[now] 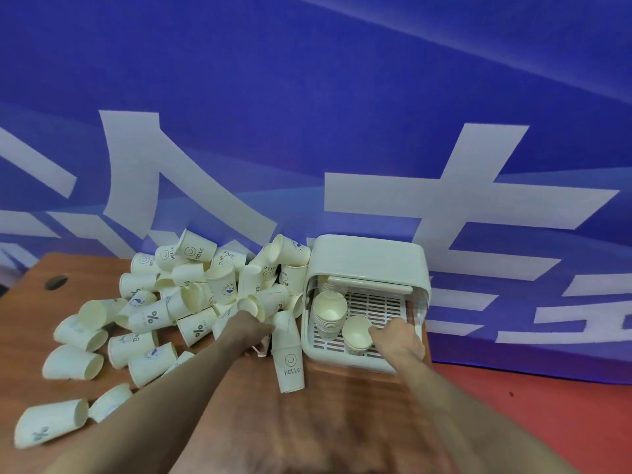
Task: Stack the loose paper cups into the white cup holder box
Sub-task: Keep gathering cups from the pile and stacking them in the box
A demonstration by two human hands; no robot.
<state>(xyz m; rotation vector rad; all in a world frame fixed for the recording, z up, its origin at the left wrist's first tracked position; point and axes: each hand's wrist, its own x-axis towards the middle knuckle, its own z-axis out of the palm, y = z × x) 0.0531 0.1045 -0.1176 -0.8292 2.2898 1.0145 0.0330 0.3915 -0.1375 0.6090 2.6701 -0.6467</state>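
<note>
Wooden table [325,415], one white box [369,258], two cup stacks inside, right hand [398,336] gripping nearer stack [357,335], left hand [253,325] grip unclear.

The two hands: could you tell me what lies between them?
A stack of upside-down cups, bottom one marked HELLO, stands between left hand and right hand in the head view.

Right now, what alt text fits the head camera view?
A person's right hand grips a short stack of paper cups inside a white cup holder box, while the left hand reaches into a heap of loose cups on a wooden table.
</note>
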